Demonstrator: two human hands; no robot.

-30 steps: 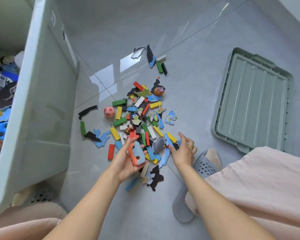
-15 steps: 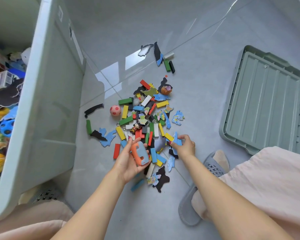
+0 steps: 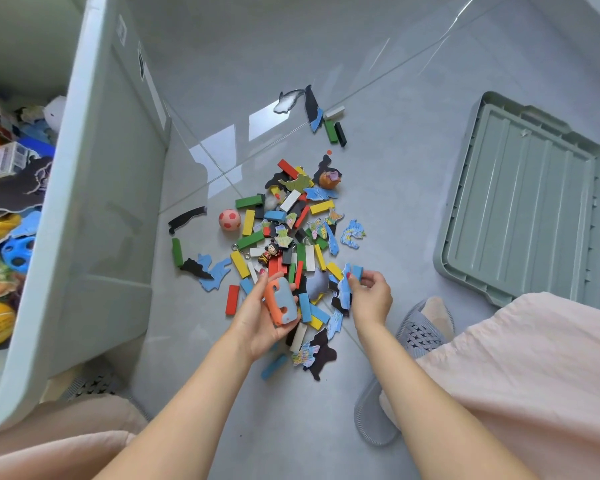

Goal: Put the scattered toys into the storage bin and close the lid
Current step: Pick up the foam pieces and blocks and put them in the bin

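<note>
Toys (image 3: pixel 291 233) mostly on floor; left hand (image 3: pixel 260 317) grasps orange-blue toy (image 3: pixel 282 304), right hand (image 3: pixel 369 296) pinches blue puzzle pieces (image 3: pixel 347 284); gather a fuller handful before carrying to storage bin (image 3: pixel 84 188).

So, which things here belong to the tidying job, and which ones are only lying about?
Part of the job:
- storage bin
- lid
- toy pile
- orange-blue toy, held by left hand
- blue puzzle pieces, pinched by right hand

Only lying about:
- grey slippers
</note>
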